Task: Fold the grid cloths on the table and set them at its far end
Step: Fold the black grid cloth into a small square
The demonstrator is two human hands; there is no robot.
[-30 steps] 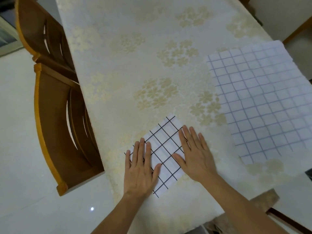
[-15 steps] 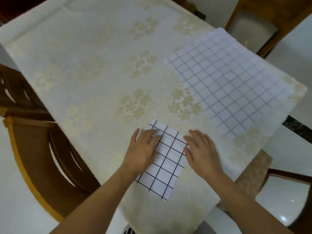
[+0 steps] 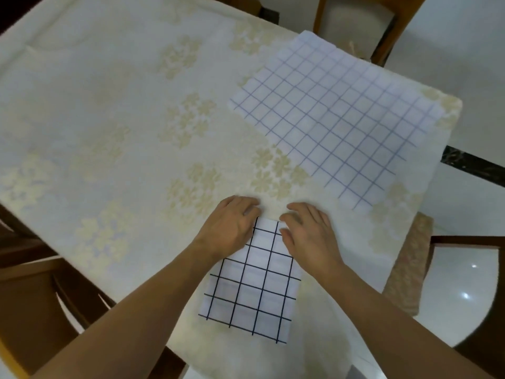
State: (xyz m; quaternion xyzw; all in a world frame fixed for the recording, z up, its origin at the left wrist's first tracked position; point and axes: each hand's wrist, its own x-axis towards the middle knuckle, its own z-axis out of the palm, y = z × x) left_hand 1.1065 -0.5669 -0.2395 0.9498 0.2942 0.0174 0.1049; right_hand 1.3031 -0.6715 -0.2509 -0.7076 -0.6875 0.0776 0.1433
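A folded white cloth with a bold black grid (image 3: 254, 285) lies near the table's front edge. My left hand (image 3: 232, 225) rests on its far left corner and my right hand (image 3: 306, 231) on its far right corner, fingers curled at the cloth's far edge. Whether the fingers pinch the edge or only press on it is hidden. A larger white cloth with a thin purple grid (image 3: 336, 116) lies spread flat at the right of the table, apart from both hands.
The table wears a cream tablecloth with pale flower patterns (image 3: 114, 110). Wooden chairs stand at the left (image 3: 35, 291), the far right (image 3: 355, 20) and the near right (image 3: 470, 269). A woven seat pad (image 3: 410, 263) shows by the table's right edge.
My hands slid forward from the middle of the black-grid cloth to its far edge and their fingers curled. The view swung, so the table sits differently in frame.
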